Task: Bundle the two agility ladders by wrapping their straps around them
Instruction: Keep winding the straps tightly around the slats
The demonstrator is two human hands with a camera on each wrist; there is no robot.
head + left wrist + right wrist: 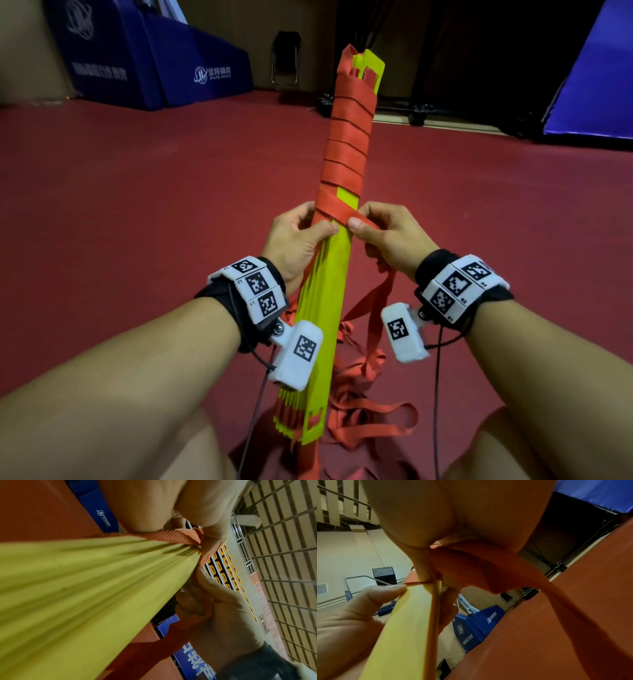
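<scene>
**Strap wrap, mid-bundle: far half covered, near half bare**

Red sports flooring [137, 192] fills the head view; blue padded mats [154, 61] stand at 11 o'clock and another blue pad [596, 75] at 2 o'clock, with a folding chair [286, 58] against the far wall at 12. Wrist views show tiered seating and slatted wall panels behind the hands.

The stacked yellow ladder rungs [329, 308] are held lengthwise, pointing away from the person, near end above the lap. The orange strap [346, 144] covers the far half in neat, slightly overlapping turns; the latest turn crosses diagonally at the centre. Loose strap [370, 421] lies piled at 6 o'clock on the floor between the knees.

Left hand [301, 240]: fingers curled round the rung stack, thumb pressing the strap edge onto the top face. Right hand [387, 236]: thumb and fingers pinching the strap where it leaves the stack at 3 o'clock.

Judgement on technique: keep the left thumb pinning the last turn until tension is taken up, so it cannot slacken. Pull the strap flat, untwisted, and lay each turn half over the one before, matching the far section. The diagonal turn leaves a yellow gap; the following turn likely needs a squarer angle. Feed slack from the pile steadily, since tangles there would snag the pull.
</scene>
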